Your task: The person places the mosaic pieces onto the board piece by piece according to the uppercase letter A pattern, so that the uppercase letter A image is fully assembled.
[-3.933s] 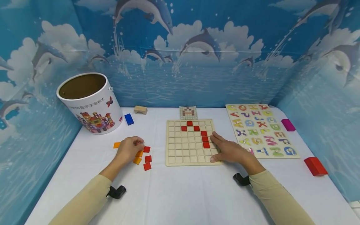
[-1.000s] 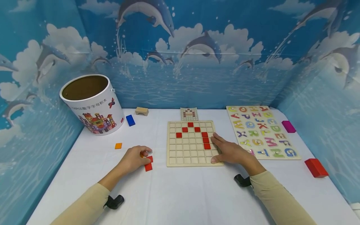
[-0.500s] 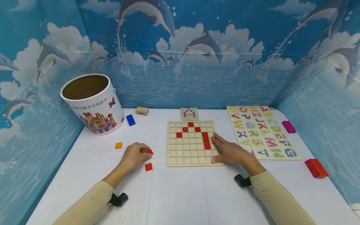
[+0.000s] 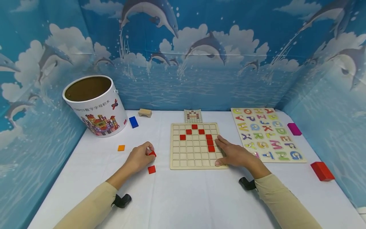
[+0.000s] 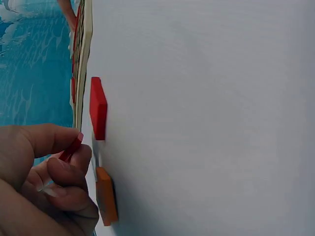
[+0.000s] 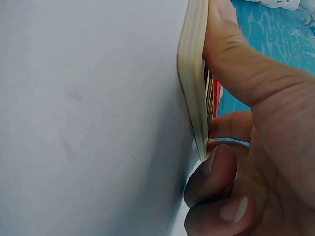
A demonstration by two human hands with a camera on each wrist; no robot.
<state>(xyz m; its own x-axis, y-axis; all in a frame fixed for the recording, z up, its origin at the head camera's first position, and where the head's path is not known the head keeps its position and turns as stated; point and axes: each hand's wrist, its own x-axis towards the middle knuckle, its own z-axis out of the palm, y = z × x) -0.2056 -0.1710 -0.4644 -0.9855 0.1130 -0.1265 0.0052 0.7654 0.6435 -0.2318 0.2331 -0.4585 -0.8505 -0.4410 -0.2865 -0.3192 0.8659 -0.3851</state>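
Note:
My left hand (image 4: 141, 156) is left of the grid board (image 4: 190, 156), pinching a small red square tile (image 5: 74, 147) between thumb and fingers. A loose red tile (image 4: 152, 169) lies on the cloth just below that hand. In the left wrist view an orange tile (image 5: 106, 196) lies close by the fingers. My right hand (image 4: 235, 153) rests on the board's right edge, its thumb near the bottom corner and its index finger stretched along the side. Several red tiles (image 4: 210, 142) sit in the board's cells, forming a peak with a longer right side.
A small pattern card (image 4: 193, 116) lies behind the board. At right are a letter puzzle board (image 4: 266, 136), a magenta block (image 4: 294, 129) and a red block (image 4: 322, 171). A white bucket (image 4: 97, 111), blue block (image 4: 133, 122), wooden arch block (image 4: 145, 113) and orange tile (image 4: 121, 148) are at left.
A red tile has joined the board's left slope since the earliest frame. My left hand has since picked up another red tile and shifted slightly away from me. My right hand stays put.

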